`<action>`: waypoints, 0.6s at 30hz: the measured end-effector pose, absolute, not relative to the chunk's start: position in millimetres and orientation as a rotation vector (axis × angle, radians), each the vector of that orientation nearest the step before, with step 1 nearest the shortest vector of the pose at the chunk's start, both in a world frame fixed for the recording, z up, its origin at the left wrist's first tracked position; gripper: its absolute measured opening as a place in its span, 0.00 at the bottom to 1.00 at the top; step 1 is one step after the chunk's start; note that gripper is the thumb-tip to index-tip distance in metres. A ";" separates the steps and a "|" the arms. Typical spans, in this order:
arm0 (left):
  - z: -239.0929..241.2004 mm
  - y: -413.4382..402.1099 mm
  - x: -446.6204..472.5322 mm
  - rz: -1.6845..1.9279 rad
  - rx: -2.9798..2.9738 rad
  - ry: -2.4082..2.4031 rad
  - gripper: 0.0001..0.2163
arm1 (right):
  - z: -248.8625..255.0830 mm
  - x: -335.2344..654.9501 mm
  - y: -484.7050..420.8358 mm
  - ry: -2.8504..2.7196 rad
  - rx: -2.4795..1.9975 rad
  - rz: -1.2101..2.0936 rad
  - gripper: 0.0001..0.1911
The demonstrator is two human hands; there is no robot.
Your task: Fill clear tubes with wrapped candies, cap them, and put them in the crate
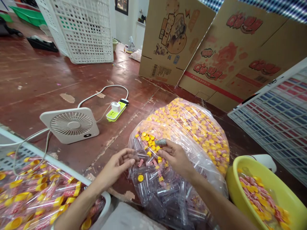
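Observation:
A clear plastic tube (pixel 141 156) lies at the curled fingers of my left hand (pixel 120 164), which is closed on it. My right hand (pixel 176 156) is in a pinch, a yellow cap (pixel 158 148) between its thumb and its forefinger, which has a grey wrap (pixel 160 141). Beneath both hands are several empty clear tubes (pixel 153 180), mixed with loose yellow caps (pixel 146 138) and small red-and-white wrapped pieces. They lie on a large clear plastic bag (pixel 199 156), whose far part is full of yellow-capped pieces (pixel 211 140).
At left, a white crate (pixel 79 179) holds filled, yellow-capped tubes. A white fan (pixel 74 124) and a green power strip (pixel 117 110) stand beyond, with cables across the red floor. To the right are a yellow tub (pixel 236 179) and a white rack (pixel 275 108). Cardboard boxes (pixel 177 64) stand behind.

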State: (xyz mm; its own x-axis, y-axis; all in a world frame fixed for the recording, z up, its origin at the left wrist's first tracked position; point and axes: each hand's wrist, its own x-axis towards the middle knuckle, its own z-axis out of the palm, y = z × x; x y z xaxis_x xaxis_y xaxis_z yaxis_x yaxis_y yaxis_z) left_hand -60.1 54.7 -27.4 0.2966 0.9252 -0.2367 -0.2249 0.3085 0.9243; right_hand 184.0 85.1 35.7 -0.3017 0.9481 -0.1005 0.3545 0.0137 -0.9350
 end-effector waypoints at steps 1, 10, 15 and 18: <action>-33.5 55.6 -68.8 0.968 0.942 1.003 0.18 | 33.8 182.9 86.4 -1.725 -1.357 1.313 0.03; -71.8 52.4 -98.6 1.035 1.009 1.304 0.15 | 5.8 138.2 94.7 -2.978 -1.400 0.517 0.05; -75.4 56.6 -96.5 1.021 0.944 1.309 0.15 | -4.6 114.4 98.7 -3.196 -1.235 0.475 0.07; -78.1 58.8 -97.6 1.011 0.933 1.305 0.15 | 12.7 125.2 100.8 -3.195 -1.244 0.428 0.05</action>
State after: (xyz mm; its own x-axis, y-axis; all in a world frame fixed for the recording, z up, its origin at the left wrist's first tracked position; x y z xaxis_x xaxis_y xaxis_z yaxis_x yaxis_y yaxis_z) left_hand -97.6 58.8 -78.1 0.0000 0.9522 -0.3055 -0.0582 0.3049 0.9506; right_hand 125.2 100.8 12.7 -0.6982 0.6112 -0.3728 0.6878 0.7171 -0.1124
